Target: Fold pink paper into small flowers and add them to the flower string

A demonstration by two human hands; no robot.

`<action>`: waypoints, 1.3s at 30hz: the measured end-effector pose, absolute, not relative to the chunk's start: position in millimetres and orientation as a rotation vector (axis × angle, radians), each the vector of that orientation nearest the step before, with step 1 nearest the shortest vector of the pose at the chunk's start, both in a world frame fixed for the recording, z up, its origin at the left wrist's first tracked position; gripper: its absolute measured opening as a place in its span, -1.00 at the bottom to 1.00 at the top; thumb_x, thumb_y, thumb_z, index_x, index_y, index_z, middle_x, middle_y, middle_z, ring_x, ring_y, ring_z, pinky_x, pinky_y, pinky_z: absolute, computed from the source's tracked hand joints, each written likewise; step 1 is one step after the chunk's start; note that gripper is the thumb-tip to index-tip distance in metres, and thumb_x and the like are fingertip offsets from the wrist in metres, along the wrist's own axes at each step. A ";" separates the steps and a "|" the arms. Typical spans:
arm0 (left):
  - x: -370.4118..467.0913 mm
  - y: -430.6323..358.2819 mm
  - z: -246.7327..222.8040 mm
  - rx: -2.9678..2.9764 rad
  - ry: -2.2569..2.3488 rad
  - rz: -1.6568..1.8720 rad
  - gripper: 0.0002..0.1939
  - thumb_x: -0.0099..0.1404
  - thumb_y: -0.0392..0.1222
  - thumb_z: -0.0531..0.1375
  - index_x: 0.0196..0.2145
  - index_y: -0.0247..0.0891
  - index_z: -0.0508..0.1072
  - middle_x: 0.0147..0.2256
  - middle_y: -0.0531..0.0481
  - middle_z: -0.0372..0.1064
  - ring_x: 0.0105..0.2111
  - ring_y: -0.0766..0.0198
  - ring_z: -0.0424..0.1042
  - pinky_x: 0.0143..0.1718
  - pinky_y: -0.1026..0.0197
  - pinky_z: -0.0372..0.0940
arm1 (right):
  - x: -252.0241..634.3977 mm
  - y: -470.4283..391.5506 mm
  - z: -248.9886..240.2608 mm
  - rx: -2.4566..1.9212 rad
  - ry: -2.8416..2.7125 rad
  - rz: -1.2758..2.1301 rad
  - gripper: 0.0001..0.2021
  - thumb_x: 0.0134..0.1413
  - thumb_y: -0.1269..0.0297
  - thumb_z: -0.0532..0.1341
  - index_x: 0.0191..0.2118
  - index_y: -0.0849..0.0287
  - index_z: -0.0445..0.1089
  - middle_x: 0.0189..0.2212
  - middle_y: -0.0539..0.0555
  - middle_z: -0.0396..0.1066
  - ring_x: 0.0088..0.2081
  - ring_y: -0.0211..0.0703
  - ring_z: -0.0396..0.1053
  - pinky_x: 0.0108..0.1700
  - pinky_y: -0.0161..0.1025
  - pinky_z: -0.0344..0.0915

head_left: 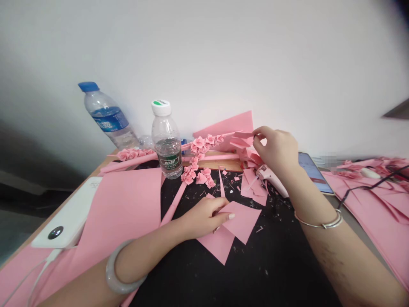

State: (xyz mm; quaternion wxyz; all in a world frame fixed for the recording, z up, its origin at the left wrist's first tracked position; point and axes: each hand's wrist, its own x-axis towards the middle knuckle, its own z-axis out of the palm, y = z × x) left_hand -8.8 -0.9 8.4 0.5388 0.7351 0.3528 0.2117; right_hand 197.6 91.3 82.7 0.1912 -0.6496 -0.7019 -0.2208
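My left hand (206, 215) rests on the black mat (249, 273) and pinches the corner of a pink paper square (243, 219), which lies over another pink piece (219, 245). My right hand (277, 149) is raised farther back and holds a folded pink paper piece (243, 138) between thumb and fingers. Just below that hand lies a white glue gun (271, 177). Small pink paper roses (200, 175) lie in a cluster behind my left hand, and more roses (206, 141) sit on a pink strip.
Two water bottles stand at the back: a blue-capped one (107, 115) leaning left, a white-capped one (166, 140) upright. A large pink sheet (124, 204) and a white power bank (68, 215) lie left. A phone (311, 170), cables and more pink paper (383, 204) lie right.
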 end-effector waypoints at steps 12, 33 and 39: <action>-7.4 1.6 2.3 1.589 0.864 0.579 -0.75 0.20 -0.11 0.04 -0.55 -0.26 0.08 -0.71 0.17 0.14 -0.69 0.39 0.25 -0.63 0.36 0.12 | 184.3 82.5 74.3 -1.595 -2.187 -0.261 -0.72 0.11 0.20 -0.01 -0.26 0.15 0.41 -0.34 0.11 0.43 -0.32 -0.14 0.32 -0.38 -0.29 0.11; -4.8 7.2 -7.6 1.367 0.837 0.833 -0.74 0.18 -0.10 0.09 -0.31 -0.39 0.35 -0.45 -0.02 0.37 -0.50 0.29 0.42 -0.44 0.21 0.37 | 165.7 -14.3 4.1 -1.115 -1.294 1.298 -0.64 -0.05 0.28 0.19 -0.06 0.17 0.27 -0.38 0.05 0.43 -0.42 -0.24 0.36 -0.36 -0.28 0.31; -1.8 3.0 -5.4 1.296 0.809 0.756 -0.72 0.18 -0.08 0.09 -0.29 -0.39 0.37 -0.43 -0.07 0.41 -0.46 0.22 0.45 -0.40 0.14 0.38 | 162.1 -18.9 -4.1 -1.181 -1.408 1.136 -0.79 0.06 0.26 0.10 -0.27 0.19 0.45 -0.47 0.02 0.47 -0.46 -0.18 0.38 -0.41 -0.26 0.33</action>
